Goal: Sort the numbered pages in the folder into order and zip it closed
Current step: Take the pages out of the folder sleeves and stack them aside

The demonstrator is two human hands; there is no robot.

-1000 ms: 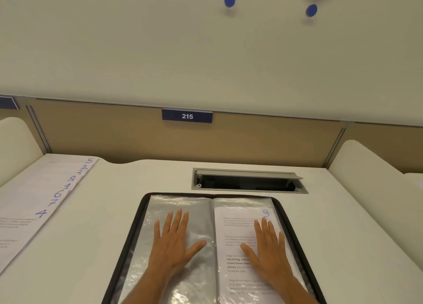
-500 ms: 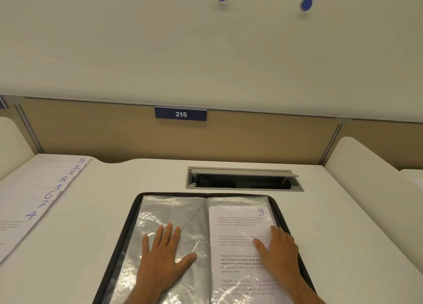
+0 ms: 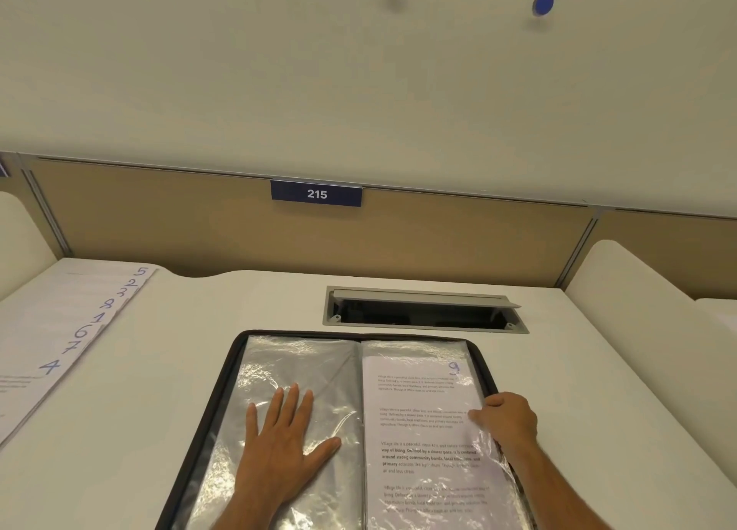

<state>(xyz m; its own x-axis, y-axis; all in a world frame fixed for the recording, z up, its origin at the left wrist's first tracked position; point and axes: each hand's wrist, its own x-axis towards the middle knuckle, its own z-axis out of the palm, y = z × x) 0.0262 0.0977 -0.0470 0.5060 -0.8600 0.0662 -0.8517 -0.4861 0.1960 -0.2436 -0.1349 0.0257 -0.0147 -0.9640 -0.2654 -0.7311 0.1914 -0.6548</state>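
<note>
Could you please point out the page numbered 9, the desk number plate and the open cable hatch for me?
page numbered 9 (image 3: 422, 430), head view, middle of sheet.
desk number plate (image 3: 316, 193), head view, its digits.
cable hatch (image 3: 422, 317), head view, dark opening.

A: The folder (image 3: 223, 390) runs off the bottom edge, near corners gone!
B: And the fanned pages (image 3: 60, 330) are cut by the left edge. Body text on page 9 (image 3: 422, 422) mostly too small to read.
A: Right hand (image 3: 506, 420) fingertips tucked under, hidden.
</note>
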